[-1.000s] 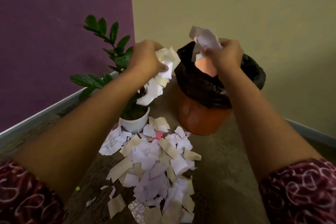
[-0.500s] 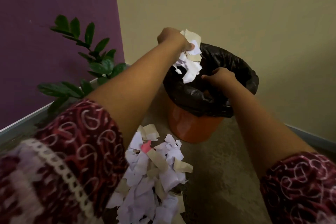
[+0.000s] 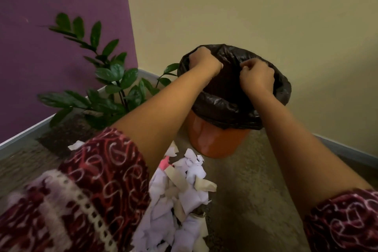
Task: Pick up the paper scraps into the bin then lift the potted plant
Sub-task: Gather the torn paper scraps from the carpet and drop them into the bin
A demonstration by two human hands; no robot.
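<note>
Left hand (image 3: 202, 61) and right hand (image 3: 258, 76) are both sunk into the mouth of the bin (image 3: 214, 139), side by side but apart. On each hand the fingers are curled down and inward. No paper shows in either, and I cannot tell whether they clutch scraps, nip the liner, or hold nothing.

The paper scraps (image 3: 184, 190) lie in a loose heap on the floor (image 3: 255, 190), just in front of the bin's base. They are white and beige torn pieces, with one pink bit (image 3: 163, 164) among them. The left forearm and its patterned red sleeve (image 3: 102, 180) hide part of the heap.

The bin is a round orange tub lined with a black plastic bag (image 3: 225, 106) folded over its rim. The potted plant (image 3: 110, 80) stands to the left of the bin with dark glossy leaves; its pot is hidden behind the left arm.

Judging by the heap, this looks like one drop among several, so the plant's turn is some way off. To do it well, the fingers should spread fully while low inside the liner so light pieces fall in, not flutter over the rim. The hands should come out without dragging the bag off. The next scoop is best taken with both hands cupped together.

Behind everything, a purple wall (image 3: 61, 47) meets a cream wall (image 3: 245, 6) in a corner.
</note>
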